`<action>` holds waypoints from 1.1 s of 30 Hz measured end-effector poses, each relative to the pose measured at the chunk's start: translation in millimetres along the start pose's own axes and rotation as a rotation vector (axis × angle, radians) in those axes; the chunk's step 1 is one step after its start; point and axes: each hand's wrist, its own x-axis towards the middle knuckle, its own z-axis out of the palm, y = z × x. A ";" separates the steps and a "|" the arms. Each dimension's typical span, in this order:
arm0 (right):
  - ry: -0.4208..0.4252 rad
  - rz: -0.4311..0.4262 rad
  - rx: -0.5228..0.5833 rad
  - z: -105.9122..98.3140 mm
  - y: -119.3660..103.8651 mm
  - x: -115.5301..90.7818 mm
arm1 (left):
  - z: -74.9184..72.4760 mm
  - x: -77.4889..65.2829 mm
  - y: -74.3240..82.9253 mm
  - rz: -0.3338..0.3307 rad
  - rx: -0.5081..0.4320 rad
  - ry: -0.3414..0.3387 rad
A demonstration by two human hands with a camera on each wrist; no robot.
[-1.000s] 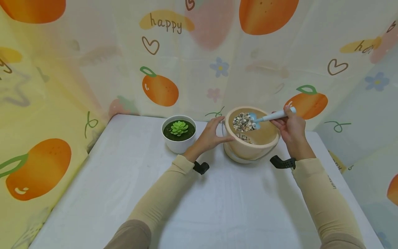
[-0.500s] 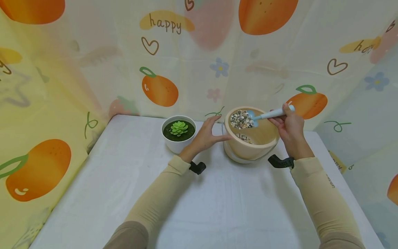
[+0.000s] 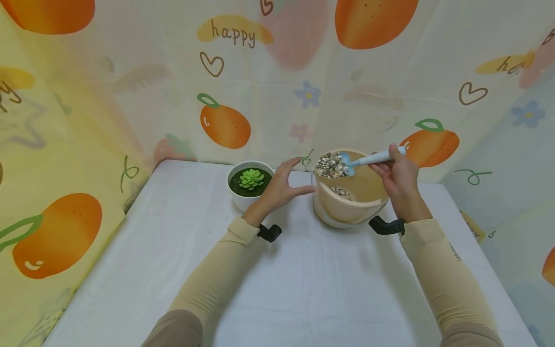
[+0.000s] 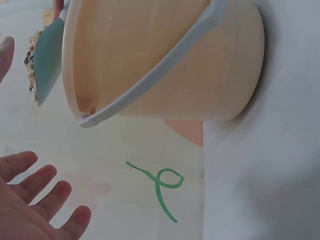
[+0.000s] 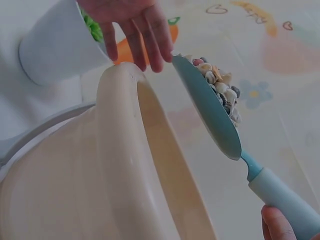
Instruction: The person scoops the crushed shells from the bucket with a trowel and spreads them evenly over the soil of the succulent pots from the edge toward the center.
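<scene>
From the head view, the scoop [image 3: 374, 158] was raised over the left side of the bucket [image 3: 342, 209], its long axis nearly sideways: the blade [image 3: 347, 159] pointed left toward the white pot [image 3: 239, 199] on the desk [image 3: 312, 289], and the pale handle sloped up to the right, where the right hand [image 3: 402, 182] pinched it. The left hand [image 3: 277, 190], fingers spread, stood between pot and bucket. The left wrist view showed the blade's smooth teal underside, apart from the rim. In the right wrist view the curved blade aimed up and left, heaped with small white, black and reddish shells [image 5: 220, 85].
</scene>
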 end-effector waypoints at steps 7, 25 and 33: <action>-0.003 0.013 0.016 4.9 5.0 -0.8 | -10.1 -4.5 -0.9 -0.018 0.017 0.016; 0.011 0.021 -0.006 20.4 27.1 1.5 | -37.7 -16.5 -12.5 -0.032 0.036 0.045; 0.011 0.052 -0.080 29.0 39.8 0.8 | -51.2 -24.2 -19.8 -0.033 0.084 0.080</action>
